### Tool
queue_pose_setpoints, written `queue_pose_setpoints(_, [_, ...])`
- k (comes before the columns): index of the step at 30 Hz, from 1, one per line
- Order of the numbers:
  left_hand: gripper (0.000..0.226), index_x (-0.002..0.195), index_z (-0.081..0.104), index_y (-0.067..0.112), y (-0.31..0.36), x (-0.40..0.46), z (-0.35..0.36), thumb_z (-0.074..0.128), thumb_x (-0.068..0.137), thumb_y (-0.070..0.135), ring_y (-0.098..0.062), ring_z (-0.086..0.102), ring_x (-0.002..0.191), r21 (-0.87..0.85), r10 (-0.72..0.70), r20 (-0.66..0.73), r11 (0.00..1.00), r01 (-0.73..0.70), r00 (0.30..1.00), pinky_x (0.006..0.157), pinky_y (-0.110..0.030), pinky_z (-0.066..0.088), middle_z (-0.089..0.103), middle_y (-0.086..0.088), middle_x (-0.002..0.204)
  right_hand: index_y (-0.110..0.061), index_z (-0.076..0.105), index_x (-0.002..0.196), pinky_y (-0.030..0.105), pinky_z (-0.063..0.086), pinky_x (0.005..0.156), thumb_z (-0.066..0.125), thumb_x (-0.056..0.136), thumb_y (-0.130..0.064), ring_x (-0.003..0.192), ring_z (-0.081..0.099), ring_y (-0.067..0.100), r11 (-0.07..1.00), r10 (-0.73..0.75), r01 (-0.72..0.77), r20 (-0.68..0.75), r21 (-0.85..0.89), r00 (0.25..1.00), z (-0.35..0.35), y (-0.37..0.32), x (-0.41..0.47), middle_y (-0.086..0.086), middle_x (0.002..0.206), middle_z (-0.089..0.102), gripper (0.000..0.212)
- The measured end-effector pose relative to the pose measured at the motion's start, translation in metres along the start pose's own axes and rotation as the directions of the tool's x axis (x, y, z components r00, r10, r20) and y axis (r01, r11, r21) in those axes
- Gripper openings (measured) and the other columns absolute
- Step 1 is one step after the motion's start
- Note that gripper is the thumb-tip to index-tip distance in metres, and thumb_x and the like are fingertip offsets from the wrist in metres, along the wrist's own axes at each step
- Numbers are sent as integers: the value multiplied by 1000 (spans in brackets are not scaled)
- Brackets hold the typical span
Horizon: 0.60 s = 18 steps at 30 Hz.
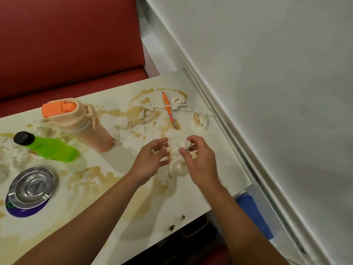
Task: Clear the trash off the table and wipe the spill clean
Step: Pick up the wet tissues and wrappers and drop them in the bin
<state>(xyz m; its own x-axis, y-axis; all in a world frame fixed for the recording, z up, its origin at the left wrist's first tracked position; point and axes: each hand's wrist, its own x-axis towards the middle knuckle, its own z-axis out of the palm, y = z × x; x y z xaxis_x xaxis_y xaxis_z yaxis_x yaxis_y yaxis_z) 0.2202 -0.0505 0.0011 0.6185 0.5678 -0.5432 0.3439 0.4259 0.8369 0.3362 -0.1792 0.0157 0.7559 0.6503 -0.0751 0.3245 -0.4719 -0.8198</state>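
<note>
Brown liquid (pixel 133 111) is spilled across the white table (pixel 219 150). Between my hands lies a pile of wet white tissue (pixel 176 161). My right hand (pixel 198 161) pinches a small crumpled tissue ball (pixel 185 144) between thumb and fingers. My left hand (pixel 150 161) curls its fingers into the left side of the tissue pile. Farther back lie an orange wrapper (pixel 169 109), a white stick (pixel 172 106), a soaked twisted tissue (pixel 137 119) and two tissue wads (pixel 178 101) (pixel 202 119).
A peach bottle with orange lid (pixel 80 121) and a green bottle with black cap (pixel 49 148) stand at the left, with soggy tissue (pixel 11 155) beside them. A metal ashtray (pixel 33 186) sits near the left edge. A red bench (pixel 66 44) lies beyond; a white wall (pixel 267 73) runs along the right.
</note>
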Motion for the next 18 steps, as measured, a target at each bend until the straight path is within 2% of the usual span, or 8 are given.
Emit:
queue_pose_setpoints(3, [27,125,68,27,5,-8,6,48,108,25,-24,72,104,-162,-113,53,980,120,992,96,-45,57,73,-3,117,-22,65,109,9,43,78,78,89,-23,94,62,4,995,-29,32,-35,98,999,12,-7,-18,-10,103,66,25])
queue_pose_setpoints(6, [29,124,68,22,4,-16,11,43,109,26,-29,73,105,-207,-164,76,962,177,983,94,-46,54,76,-9,111,-17,68,107,9,44,78,78,89,-21,93,60,2,992,-41,43,-26,118,999,28,-1,-32,-6,104,59,21])
queue_pose_setpoints(9, [26,122,67,20,-1,-21,12,46,108,25,-27,74,100,-123,-164,75,977,172,984,92,-49,55,76,-11,108,-18,71,113,20,50,81,72,94,-24,94,62,6,995,-36,33,29,99,999,38,10,-43,-10,101,63,20])
queue_pose_setpoints(12, [22,117,69,24,-9,-22,7,51,105,26,-23,73,100,34,-141,21,990,140,990,94,-49,56,72,-8,115,-23,72,116,34,52,86,64,96,-31,96,63,8,997,-71,71,62,10,996,40,17,-48,-14,101,70,23])
queue_pose_setpoints(16, [18,111,72,27,-6,-21,-7,56,103,31,-15,67,103,162,-52,-97,984,67,994,82,-34,55,68,5,116,-19,73,116,38,55,87,64,98,-24,96,65,10,993,-106,107,25,-49,994,27,22,-34,-8,104,73,20])
queue_pose_setpoints(18, [17,109,73,27,0,-21,-15,57,102,31,-14,67,101,185,-9,-122,982,32,992,79,-31,51,69,8,115,-19,71,120,36,54,89,63,99,-19,100,64,10,991,-69,74,49,-112,996,17,24,-20,-6,110,70,22])
